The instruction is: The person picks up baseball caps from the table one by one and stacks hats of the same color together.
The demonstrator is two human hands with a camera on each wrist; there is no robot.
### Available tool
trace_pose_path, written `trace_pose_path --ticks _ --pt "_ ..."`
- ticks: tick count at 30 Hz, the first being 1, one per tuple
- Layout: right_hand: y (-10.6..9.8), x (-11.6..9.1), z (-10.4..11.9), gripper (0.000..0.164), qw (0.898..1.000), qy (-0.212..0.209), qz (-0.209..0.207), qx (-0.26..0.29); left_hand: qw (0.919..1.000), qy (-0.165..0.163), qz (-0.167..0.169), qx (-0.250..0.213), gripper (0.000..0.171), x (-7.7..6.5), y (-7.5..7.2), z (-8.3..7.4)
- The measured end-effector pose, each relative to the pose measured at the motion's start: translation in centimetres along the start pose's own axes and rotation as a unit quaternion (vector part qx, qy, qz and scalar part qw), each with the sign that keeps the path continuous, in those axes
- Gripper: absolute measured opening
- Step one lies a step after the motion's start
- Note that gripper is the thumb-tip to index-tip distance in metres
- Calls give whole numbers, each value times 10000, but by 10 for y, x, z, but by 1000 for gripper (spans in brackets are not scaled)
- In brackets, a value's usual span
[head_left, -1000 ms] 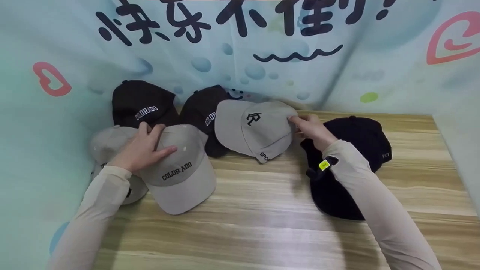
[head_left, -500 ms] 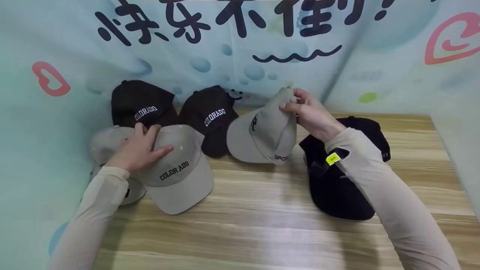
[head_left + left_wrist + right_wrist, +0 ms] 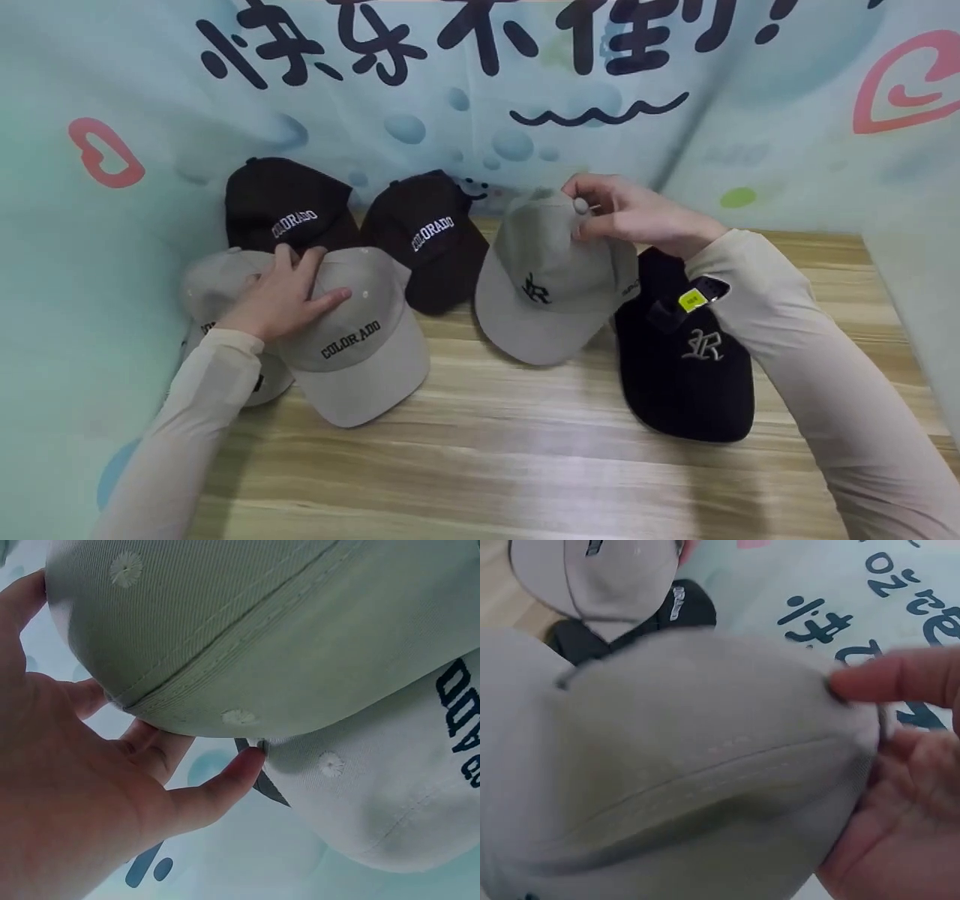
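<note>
My right hand (image 3: 645,214) pinches the top of a grey baseball cap (image 3: 540,259) with a black R emblem, near its crown button. In the right wrist view this crown (image 3: 675,720) bulges, blurred, with the thumb and fingers at its tip. My left hand (image 3: 274,300) rests on the crown of a grey COLORADO cap (image 3: 360,296), fingers spread and thumb pointing right. Another grey cap (image 3: 214,277) lies beside it, partly under the hand and wrist. The left wrist view has fingertips along one crown (image 3: 217,637) and the thumb right at a second (image 3: 360,780).
Two dark COLORADO caps (image 3: 289,191) stand behind, against the printed curtain (image 3: 510,142). Beneath the right wrist lies a black cap (image 3: 690,382) with a light R emblem. The wooden tabletop (image 3: 487,450) runs along the front; curtained walls bound both sides.
The right hand has lifted the grey R cap off its spot, tipped it and turned it so its brim faces forward, shifting right. The left hand has stayed put.
</note>
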State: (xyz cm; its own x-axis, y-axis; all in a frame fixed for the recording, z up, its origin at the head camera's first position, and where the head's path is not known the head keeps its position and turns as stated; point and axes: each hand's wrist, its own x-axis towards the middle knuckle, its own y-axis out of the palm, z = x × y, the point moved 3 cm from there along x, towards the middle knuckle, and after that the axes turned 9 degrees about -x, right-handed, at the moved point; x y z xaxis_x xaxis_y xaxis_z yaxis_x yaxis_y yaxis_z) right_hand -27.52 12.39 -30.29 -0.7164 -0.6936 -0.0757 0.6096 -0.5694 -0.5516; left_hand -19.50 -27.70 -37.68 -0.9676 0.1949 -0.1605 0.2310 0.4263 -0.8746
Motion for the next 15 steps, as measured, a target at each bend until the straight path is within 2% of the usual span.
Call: trace_pose_path --ticks 4,10,14,15 --pt "2 2 -4 23 9977 -61 546 -402 10000 -49 52 -14 81 0 0 0" --pt "1 9 -15 20 9907 297 548 -1213 9999 -99 86 -1 80 0 -1 -2" --pt "-3 15 -19 4 9807 482 844 -1699 9999 -79 110 15 79 0 1 -1" --pt "-3 16 -19 7 9789 485 961 -1734 9999 -79 121 22 79 0 1 -1"
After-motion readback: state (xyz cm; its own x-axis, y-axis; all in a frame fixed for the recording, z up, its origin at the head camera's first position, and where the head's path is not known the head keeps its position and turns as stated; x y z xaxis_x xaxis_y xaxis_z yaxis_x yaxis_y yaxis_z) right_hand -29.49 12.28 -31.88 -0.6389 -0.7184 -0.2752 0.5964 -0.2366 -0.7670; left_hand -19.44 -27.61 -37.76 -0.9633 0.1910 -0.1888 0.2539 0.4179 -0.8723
